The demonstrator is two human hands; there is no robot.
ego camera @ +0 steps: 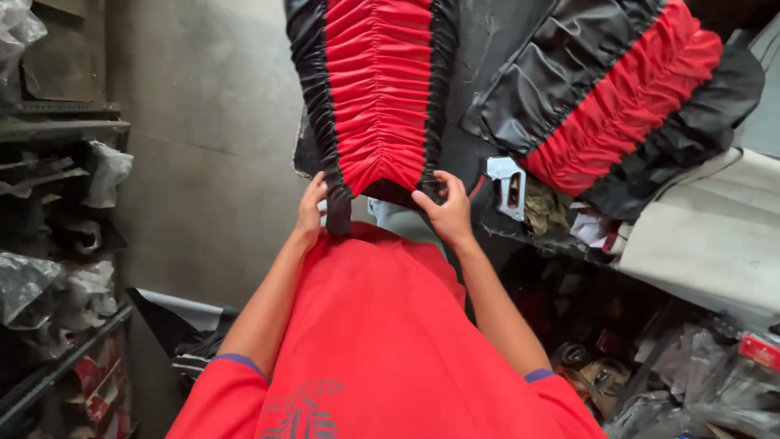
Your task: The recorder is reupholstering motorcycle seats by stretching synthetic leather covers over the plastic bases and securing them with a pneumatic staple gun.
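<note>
1. Between my hands: red-and-black ruched cover (378, 97), lower edge.
2. Left hand (311, 207) grips its left black trim.
3. Right hand (445, 207) pinches the right trim.
4. Right of that hand: metal stapler (508, 185), second cover (626, 97).

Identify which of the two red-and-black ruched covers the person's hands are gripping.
The upright cover at centre; both hands grip its lower edge. The other cover lies tilted, untouched, at right.

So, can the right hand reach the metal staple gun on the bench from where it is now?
Probably yes. The right hand grips the lower edge of the red and black cover, and the staple gun lies just beside it with nothing between. The hand would have to let go first.
</note>
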